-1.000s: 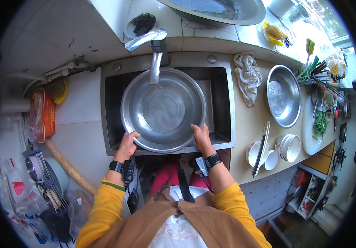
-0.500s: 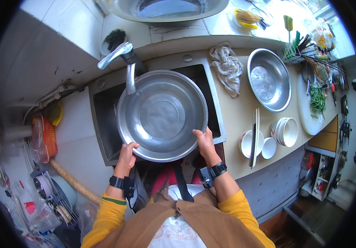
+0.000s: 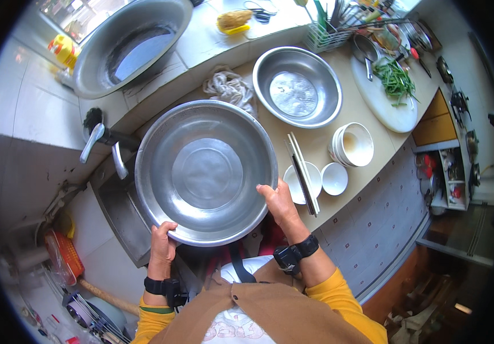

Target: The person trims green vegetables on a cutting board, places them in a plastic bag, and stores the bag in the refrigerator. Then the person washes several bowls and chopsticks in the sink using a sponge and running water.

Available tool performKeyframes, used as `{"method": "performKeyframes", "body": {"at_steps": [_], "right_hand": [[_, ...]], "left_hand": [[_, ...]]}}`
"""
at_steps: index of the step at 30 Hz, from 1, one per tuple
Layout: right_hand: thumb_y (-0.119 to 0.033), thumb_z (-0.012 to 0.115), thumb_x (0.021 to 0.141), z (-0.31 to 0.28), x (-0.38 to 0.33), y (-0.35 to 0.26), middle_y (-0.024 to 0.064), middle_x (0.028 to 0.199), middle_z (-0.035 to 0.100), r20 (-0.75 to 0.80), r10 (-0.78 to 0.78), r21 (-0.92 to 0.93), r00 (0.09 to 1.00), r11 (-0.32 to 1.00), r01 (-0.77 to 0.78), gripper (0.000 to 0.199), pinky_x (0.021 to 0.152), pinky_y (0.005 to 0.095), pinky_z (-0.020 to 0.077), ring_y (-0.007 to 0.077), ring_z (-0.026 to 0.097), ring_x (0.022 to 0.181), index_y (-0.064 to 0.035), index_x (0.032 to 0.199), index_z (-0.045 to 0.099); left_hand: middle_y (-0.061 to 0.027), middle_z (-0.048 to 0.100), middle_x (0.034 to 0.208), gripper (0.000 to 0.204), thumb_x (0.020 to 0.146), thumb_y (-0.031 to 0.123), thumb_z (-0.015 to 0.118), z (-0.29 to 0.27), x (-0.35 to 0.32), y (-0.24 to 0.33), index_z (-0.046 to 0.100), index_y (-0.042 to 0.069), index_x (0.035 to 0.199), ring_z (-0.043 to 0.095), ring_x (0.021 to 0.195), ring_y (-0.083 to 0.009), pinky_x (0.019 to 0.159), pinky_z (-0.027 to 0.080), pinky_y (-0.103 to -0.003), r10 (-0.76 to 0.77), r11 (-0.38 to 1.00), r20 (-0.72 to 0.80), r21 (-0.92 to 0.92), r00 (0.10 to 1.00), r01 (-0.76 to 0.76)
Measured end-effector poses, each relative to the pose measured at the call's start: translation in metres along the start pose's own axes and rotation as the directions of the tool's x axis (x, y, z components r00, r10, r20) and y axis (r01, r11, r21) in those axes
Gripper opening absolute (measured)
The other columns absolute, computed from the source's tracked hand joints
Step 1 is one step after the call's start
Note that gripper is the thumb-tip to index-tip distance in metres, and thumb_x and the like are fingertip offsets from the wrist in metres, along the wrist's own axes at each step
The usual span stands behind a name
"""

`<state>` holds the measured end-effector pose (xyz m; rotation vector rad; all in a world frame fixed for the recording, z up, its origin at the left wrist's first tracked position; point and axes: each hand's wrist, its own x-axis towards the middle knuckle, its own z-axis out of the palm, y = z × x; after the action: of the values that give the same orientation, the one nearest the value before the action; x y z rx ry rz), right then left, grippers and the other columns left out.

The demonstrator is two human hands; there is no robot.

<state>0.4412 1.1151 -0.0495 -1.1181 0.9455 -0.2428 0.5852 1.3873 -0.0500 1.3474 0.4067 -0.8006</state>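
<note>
Three round steel basins counted. The largest in use, a smooth steel basin (image 3: 205, 172), is held over the sink (image 3: 122, 221): left hand (image 3: 162, 242) clamps its rim at 7 o'clock, right hand (image 3: 279, 202) at 4 o'clock. A second basin (image 3: 297, 86) sits on the tabletop (image 3: 327, 192) at 2 o'clock. Three white ceramic bowl groups, one bearing chopsticks (image 3: 303, 173). One crumpled cloth (image 3: 230, 87).

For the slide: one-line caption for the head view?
Both hands, left hand and right hand, hold a large steel basin by its rim above the sink.
</note>
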Motion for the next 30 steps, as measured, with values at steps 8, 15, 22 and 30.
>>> {"method": "performKeyframes", "body": {"at_steps": [8, 15, 22, 30], "right_hand": [[-0.007, 0.057, 0.082, -0.033, 0.007, -0.032, 0.0114, 0.107, 0.064, -0.027, -0.028, 0.117, 0.999, 0.993, 0.031, 0.043, 0.084, 0.0312, 0.0478, 0.0174, 0.059, 0.094, 0.0047, 0.123, 0.054], [-0.005, 0.056, 0.082, -0.052, 0.025, -0.037, 0.0118, 0.106, 0.064, -0.026, -0.024, 0.141, 0.999, 0.990, 0.028, 0.042, 0.086, 0.0329, 0.0487, 0.0184, 0.060, 0.095, 0.0058, 0.123, 0.055], [-0.006, 0.057, 0.083, -0.054, 0.038, -0.040, 0.0128, 0.101, 0.065, -0.057, -0.008, 0.240, 0.998, 0.971, 0.021, 0.037, 0.077, 0.0311, 0.0518, 0.0183, 0.062, 0.088, 0.0077, 0.117, 0.056], [-0.008, 0.059, 0.084, -0.055, 0.045, -0.038, 0.0108, 0.093, 0.066, -0.085, 0.007, 0.302, 0.996, 0.953, 0.019, 0.031, 0.068, 0.0297, 0.0524, 0.0170, 0.063, 0.078, 0.0064, 0.111, 0.059]], "left_hand": [[-0.0068, 0.058, 0.094, 0.035, 0.071, 0.001, 0.061, 0.051, 0.012, 0.032, 0.055, 0.000, 0.106, 0.057, 0.090, -0.0205, 0.087, 0.046, -0.034, 0.094, 0.988, 0.068, 0.115, 0.993, -0.101], [-0.0089, 0.057, 0.100, 0.040, 0.072, 0.003, 0.061, 0.086, 0.023, 0.054, 0.053, -0.002, 0.110, 0.055, 0.094, -0.0211, 0.089, 0.044, -0.035, 0.132, 0.968, 0.100, 0.202, 0.986, -0.150], [-0.0114, 0.058, 0.101, 0.043, 0.072, 0.007, 0.060, 0.114, 0.027, 0.077, 0.053, -0.005, 0.113, 0.056, 0.096, -0.0239, 0.090, 0.045, -0.035, 0.144, 0.943, 0.160, 0.277, 0.976, -0.185], [-0.0112, 0.060, 0.099, 0.041, 0.075, 0.011, 0.060, 0.123, 0.032, 0.086, 0.055, -0.004, 0.113, 0.057, 0.095, -0.0231, 0.090, 0.045, -0.036, 0.148, 0.914, 0.197, 0.347, 0.969, -0.210]]}}
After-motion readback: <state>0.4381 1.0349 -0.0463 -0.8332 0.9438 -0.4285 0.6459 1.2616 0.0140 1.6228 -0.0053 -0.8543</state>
